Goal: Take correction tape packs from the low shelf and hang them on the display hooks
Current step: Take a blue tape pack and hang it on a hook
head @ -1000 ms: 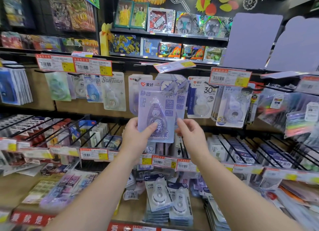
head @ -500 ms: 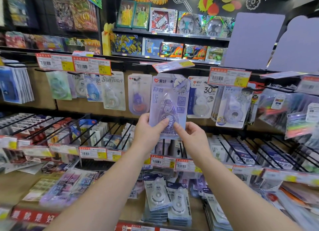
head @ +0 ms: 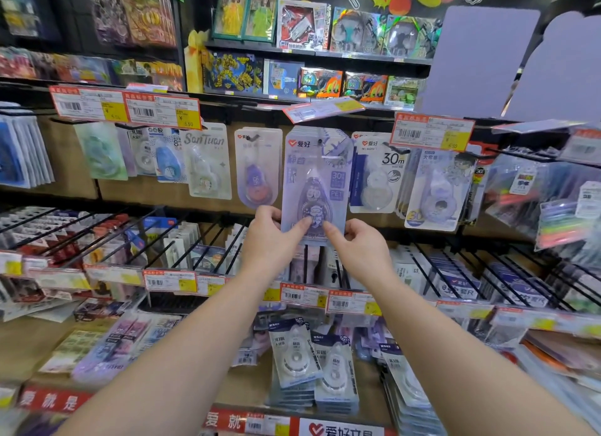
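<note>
Lilac correction tape pack point(head: 313, 188) bottom edge pinched by both grips, seemingly on hook point(head: 320, 141).

One head-worn camera looks forward and slightly down, close to the display hooks point(head: 320, 141).

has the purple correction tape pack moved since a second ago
Yes. The purple correction tape pack, pinched by the left hand and right hand, went up and rightward, now level with the 30m pack.
</note>
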The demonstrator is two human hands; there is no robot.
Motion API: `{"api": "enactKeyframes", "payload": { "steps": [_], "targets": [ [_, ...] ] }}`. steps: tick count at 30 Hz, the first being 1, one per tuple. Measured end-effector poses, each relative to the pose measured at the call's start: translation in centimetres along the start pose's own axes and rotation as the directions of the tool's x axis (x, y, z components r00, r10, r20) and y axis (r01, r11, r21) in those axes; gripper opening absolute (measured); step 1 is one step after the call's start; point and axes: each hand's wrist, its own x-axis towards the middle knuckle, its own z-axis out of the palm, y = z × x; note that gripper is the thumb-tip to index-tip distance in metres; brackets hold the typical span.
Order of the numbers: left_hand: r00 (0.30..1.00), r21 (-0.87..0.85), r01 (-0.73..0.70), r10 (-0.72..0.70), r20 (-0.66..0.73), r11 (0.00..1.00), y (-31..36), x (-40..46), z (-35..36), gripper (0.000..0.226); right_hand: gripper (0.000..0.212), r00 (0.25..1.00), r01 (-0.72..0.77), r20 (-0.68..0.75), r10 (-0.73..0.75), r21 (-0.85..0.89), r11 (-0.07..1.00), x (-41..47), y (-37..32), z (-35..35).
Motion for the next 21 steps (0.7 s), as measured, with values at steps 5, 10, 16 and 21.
{"api": "enactKeyframes", "payload": {
  "steps": [5, 10, 16, 21],
  "targets": [
    [1.000, 0.001, 0.009, -0.009, 0.022, 1.000, -0.1, 0.5, 0.2, 0.047, 0.031, 1.000, -0.024, 0.017, 0.024, -0.019, 1.000, 0.6, 0.2, 0.1],
    [0.999, 0.092, 0.043, -0.043, -0.002, 0.995, -2.1, -0.2, 1.1, 0.059, 0.055, 0.997, -0.068, 0.019, 0.071, -0.111, 0.991, 0.1, 1.8, -0.4],
    [0.981, 0.410, -0.123, 0.173, -0.086, 0.904, -4.2, -3.3, 2.0, 0.052, 0.057, 0.999, -0.007, -0.053, -0.008, -0.267, 0.964, -1.7, 4.8, -1.9],
    [0.949, 0.426, -0.259, 0.310, -0.054, 0.867, -4.1, -6.2, 4.0, 0.050, 0.053, 0.998, 0.015, -0.059, -0.036, -0.326, 0.945, -3.7, 7.1, -3.5]
  ]
}}
